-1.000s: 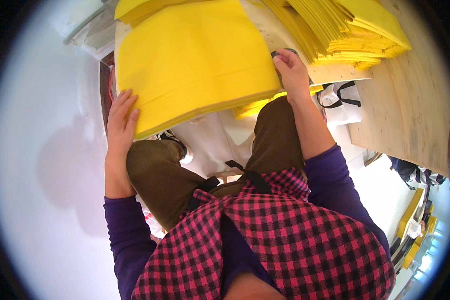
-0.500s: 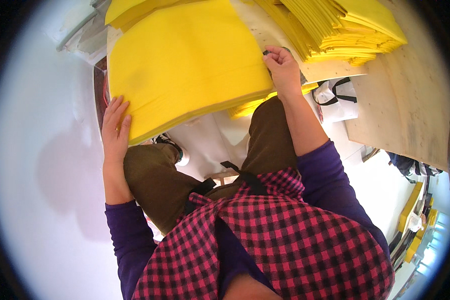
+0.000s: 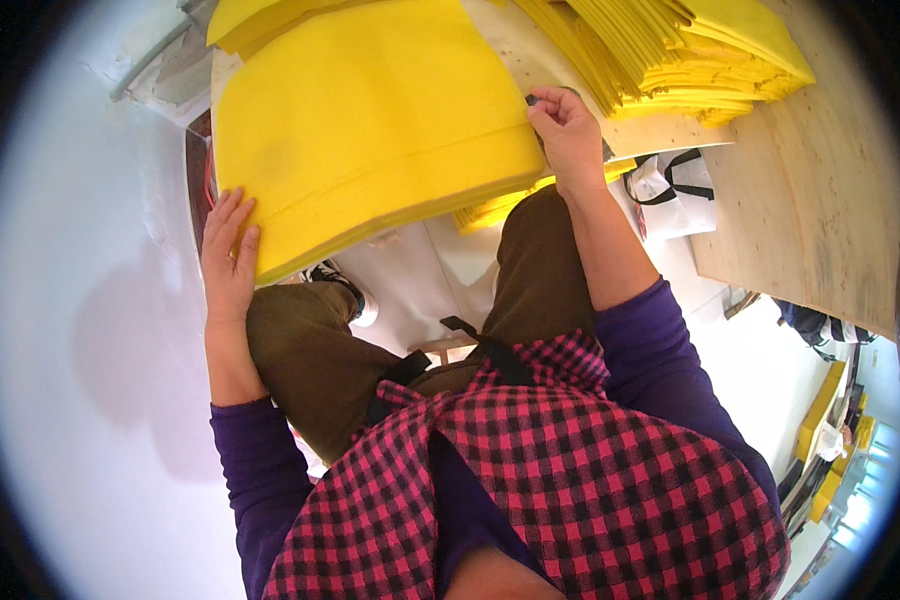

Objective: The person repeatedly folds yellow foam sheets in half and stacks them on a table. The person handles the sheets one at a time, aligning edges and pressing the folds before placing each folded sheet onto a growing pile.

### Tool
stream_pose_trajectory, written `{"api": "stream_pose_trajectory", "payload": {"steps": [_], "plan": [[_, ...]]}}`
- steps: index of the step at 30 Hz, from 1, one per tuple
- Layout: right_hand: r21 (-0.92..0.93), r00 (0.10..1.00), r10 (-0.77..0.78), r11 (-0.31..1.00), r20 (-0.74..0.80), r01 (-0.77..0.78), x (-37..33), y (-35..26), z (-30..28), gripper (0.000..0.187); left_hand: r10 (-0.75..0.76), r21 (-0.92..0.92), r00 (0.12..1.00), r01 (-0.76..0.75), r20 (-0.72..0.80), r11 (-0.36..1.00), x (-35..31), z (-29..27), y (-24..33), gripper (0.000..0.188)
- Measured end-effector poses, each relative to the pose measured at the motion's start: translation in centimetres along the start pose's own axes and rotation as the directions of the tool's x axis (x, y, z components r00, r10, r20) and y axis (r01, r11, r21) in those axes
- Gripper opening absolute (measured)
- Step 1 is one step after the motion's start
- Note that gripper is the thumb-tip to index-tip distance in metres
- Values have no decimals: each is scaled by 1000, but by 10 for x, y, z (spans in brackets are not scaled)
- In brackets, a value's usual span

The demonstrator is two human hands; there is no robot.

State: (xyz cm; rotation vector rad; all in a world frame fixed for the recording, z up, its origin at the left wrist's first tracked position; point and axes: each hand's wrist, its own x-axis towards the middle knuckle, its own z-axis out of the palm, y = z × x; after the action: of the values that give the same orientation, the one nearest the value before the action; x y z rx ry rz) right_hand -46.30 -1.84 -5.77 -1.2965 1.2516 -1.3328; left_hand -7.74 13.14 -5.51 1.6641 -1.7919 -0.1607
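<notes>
A stack of flat yellow cloth sheets [image 3: 370,110] lies in front of me, its near edge hanging just above my knees. My left hand [image 3: 230,245] rests against the stack's left edge, fingers stretched out and the thumb a little apart. At the right edge, my right hand [image 3: 567,130] is closed in a pinch, with a small dark piece [image 3: 532,100] showing at the fingertips. What kind of piece it is, I cannot make out. Part of another dark thing shows behind that wrist. A faint crease runs across the top sheet near its front edge.
A tall pile of folded yellow cloth [image 3: 710,70] stands at the far right on the wooden table [image 3: 660,132]. More yellow cloth [image 3: 490,213] lies beneath the tabletop. A white bag [image 3: 675,200] with black handles stands beside a plywood panel [image 3: 800,220]. A white wall is at my left.
The crease across the top sheet shows more plainly now, and the front edge sits slightly farther away. My left hand has shifted very slightly left; the dark piece in my right fingertips shows more clearly.
</notes>
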Motion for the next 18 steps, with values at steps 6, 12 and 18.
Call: {"api": "stream_pose_trajectory", "payload": {"steps": [6, 12, 18], "plan": [[-45, 1000, 30, 999, -5, -30, -4, 2, -1, 26, 8, -3, 1000, -8, -11, 1000, 0, -1, -1, 28], [-67, 999, 33, 997, -2, -33, -5, 6, -2, 26, -27, -40, 999, 25, -41, 999, -4, 1, -3, 25], [-60, 997, 73, 996, 14, -72, -4, 6, -3, 25, 4, -30, 999, -6, -50, 1000, -4, 1, -4, 25]]}}
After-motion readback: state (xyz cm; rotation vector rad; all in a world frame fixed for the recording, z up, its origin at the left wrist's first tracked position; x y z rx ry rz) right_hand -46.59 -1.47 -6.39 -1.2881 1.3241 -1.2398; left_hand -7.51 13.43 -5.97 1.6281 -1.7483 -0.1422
